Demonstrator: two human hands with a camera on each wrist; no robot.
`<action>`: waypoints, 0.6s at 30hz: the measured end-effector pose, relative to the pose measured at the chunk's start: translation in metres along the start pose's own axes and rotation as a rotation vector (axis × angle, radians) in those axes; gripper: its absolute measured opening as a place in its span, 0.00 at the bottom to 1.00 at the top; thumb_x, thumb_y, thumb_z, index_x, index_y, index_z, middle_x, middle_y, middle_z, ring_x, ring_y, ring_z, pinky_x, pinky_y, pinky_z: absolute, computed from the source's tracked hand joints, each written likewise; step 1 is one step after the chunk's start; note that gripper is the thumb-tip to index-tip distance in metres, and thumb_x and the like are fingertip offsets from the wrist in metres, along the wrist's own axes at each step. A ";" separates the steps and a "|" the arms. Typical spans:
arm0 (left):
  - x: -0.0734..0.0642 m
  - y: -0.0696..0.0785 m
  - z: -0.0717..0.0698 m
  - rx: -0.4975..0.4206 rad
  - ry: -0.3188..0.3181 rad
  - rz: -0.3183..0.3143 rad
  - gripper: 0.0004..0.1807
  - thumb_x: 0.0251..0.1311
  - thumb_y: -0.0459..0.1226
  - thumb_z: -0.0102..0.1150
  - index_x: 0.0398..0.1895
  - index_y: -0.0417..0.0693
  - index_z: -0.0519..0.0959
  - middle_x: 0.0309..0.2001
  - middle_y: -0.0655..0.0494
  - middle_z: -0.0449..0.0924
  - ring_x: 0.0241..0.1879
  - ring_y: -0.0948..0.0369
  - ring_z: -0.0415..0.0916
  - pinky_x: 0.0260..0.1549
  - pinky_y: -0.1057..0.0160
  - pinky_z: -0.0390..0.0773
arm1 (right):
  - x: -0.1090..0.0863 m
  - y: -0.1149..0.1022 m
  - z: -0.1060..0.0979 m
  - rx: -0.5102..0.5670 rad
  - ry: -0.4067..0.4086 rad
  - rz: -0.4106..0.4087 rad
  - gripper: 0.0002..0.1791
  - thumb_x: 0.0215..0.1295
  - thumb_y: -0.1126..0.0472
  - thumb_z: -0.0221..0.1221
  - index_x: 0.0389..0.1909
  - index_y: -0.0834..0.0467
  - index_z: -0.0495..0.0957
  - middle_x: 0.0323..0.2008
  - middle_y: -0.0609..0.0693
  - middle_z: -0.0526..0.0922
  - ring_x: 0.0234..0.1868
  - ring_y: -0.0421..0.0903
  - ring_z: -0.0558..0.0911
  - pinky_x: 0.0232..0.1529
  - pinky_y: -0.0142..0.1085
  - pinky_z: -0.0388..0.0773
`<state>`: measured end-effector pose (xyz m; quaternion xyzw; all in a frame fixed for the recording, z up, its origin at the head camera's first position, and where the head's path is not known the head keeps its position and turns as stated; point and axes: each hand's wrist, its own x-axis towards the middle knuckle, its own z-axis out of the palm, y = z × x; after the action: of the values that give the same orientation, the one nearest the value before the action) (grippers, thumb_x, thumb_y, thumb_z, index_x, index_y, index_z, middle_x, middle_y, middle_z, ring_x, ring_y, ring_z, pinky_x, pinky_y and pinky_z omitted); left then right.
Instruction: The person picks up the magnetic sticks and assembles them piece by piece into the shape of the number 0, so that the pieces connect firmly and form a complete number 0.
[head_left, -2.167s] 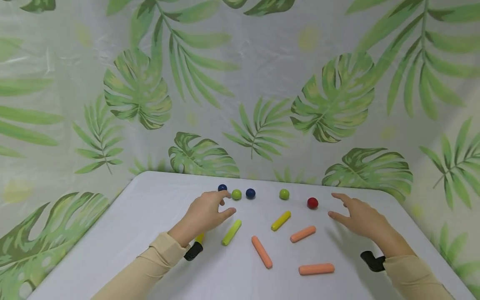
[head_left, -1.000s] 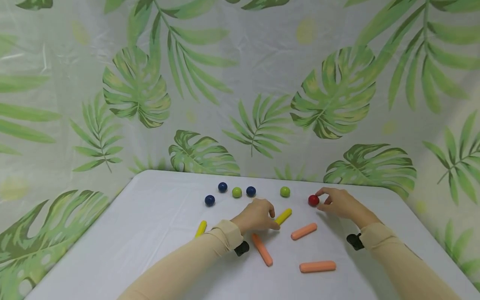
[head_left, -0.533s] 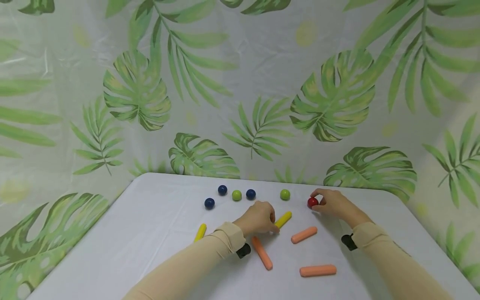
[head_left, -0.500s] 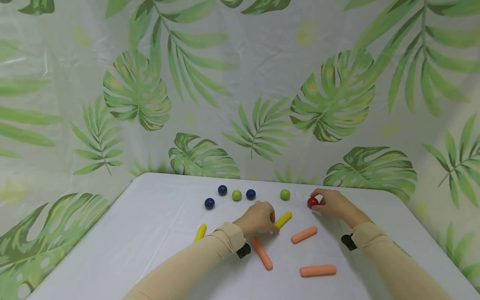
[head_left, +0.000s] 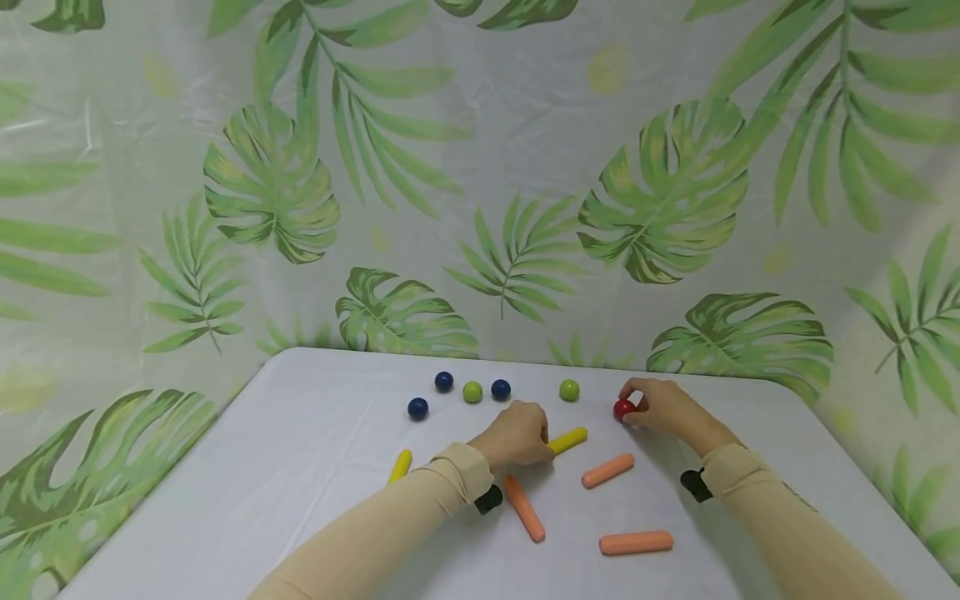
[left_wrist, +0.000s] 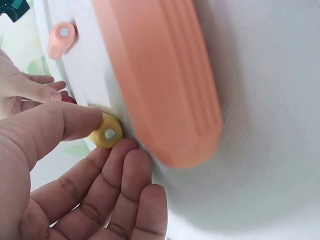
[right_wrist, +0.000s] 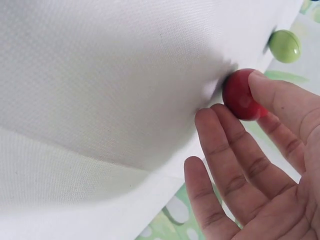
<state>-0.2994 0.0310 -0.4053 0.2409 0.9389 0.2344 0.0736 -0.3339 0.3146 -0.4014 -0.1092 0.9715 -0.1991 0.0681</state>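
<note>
My left hand point(head_left: 517, 435) pinches a yellow rod point(head_left: 570, 440) between thumb and fingers, low over the white table. In the left wrist view the held rod's near end point(left_wrist: 106, 136) shows a round metal disc, and a large salmon-coloured rod point(left_wrist: 165, 80) lies close beside the fingers. On the right, my right hand point(head_left: 663, 407) pinches a small red ball point(head_left: 623, 409). The right wrist view shows the thumb on one side of the red ball point(right_wrist: 241, 95), with the other fingers point(right_wrist: 220, 145) spread near the tabletop.
Blue balls point(head_left: 417, 408) and green balls point(head_left: 569, 390) sit towards the table's back edge. Salmon rods point(head_left: 636, 542) lie at the front and middle right. Another yellow rod point(head_left: 401, 465) is partly behind the left sleeve point(head_left: 390, 525). A leaf-patterned curtain point(head_left: 525, 167) hangs behind the table.
My left hand has moved right, from near the blue and green balls to the yellow rod, which has turned slightly. My right hand has moved left and taken hold of the red ball.
</note>
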 end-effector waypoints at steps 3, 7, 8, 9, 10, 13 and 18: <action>0.001 0.000 -0.001 0.028 0.014 0.000 0.07 0.57 0.35 0.78 0.31 0.43 0.87 0.25 0.58 0.84 0.23 0.66 0.74 0.25 0.70 0.76 | -0.001 0.000 0.001 0.003 -0.004 -0.004 0.19 0.68 0.63 0.71 0.55 0.64 0.80 0.38 0.57 0.86 0.36 0.47 0.82 0.37 0.39 0.81; 0.004 -0.003 -0.003 0.076 0.040 0.017 0.07 0.56 0.35 0.79 0.30 0.43 0.87 0.25 0.57 0.85 0.23 0.66 0.74 0.25 0.70 0.76 | -0.003 -0.002 0.001 -0.001 -0.017 -0.028 0.18 0.69 0.62 0.71 0.54 0.62 0.80 0.37 0.55 0.86 0.34 0.45 0.81 0.36 0.38 0.80; 0.005 -0.004 -0.005 0.083 0.045 0.020 0.07 0.56 0.35 0.79 0.31 0.43 0.87 0.26 0.57 0.85 0.23 0.66 0.74 0.25 0.70 0.76 | -0.004 -0.003 0.001 -0.003 -0.020 -0.035 0.17 0.69 0.62 0.72 0.54 0.62 0.80 0.36 0.55 0.86 0.34 0.45 0.81 0.36 0.38 0.79; 0.005 -0.005 -0.006 0.085 0.045 0.022 0.07 0.57 0.35 0.78 0.31 0.42 0.88 0.27 0.56 0.86 0.23 0.66 0.74 0.25 0.70 0.77 | -0.004 -0.004 0.001 -0.002 -0.024 -0.044 0.17 0.69 0.61 0.72 0.53 0.62 0.80 0.36 0.54 0.86 0.34 0.45 0.81 0.35 0.38 0.79; 0.006 -0.006 -0.008 0.086 0.048 0.023 0.07 0.57 0.35 0.79 0.32 0.42 0.88 0.28 0.55 0.86 0.23 0.66 0.75 0.26 0.70 0.78 | -0.004 -0.005 0.001 -0.003 -0.029 -0.053 0.17 0.69 0.61 0.72 0.53 0.62 0.80 0.36 0.54 0.86 0.34 0.45 0.81 0.35 0.38 0.79; 0.010 -0.010 -0.012 0.086 0.050 0.022 0.07 0.59 0.35 0.78 0.35 0.41 0.89 0.31 0.53 0.88 0.25 0.66 0.77 0.29 0.69 0.80 | -0.005 -0.009 0.001 0.008 -0.044 -0.060 0.16 0.69 0.61 0.71 0.53 0.60 0.81 0.36 0.53 0.86 0.34 0.44 0.81 0.35 0.37 0.79; 0.017 -0.019 -0.020 0.090 0.059 0.016 0.06 0.58 0.35 0.79 0.35 0.43 0.91 0.33 0.54 0.89 0.31 0.64 0.76 0.34 0.67 0.79 | -0.005 -0.018 0.002 0.030 -0.062 -0.077 0.15 0.69 0.61 0.71 0.52 0.59 0.81 0.37 0.53 0.86 0.34 0.44 0.81 0.36 0.37 0.79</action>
<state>-0.3276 0.0163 -0.3970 0.2445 0.9483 0.1998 0.0330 -0.3252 0.2986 -0.3952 -0.1514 0.9609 -0.2128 0.0921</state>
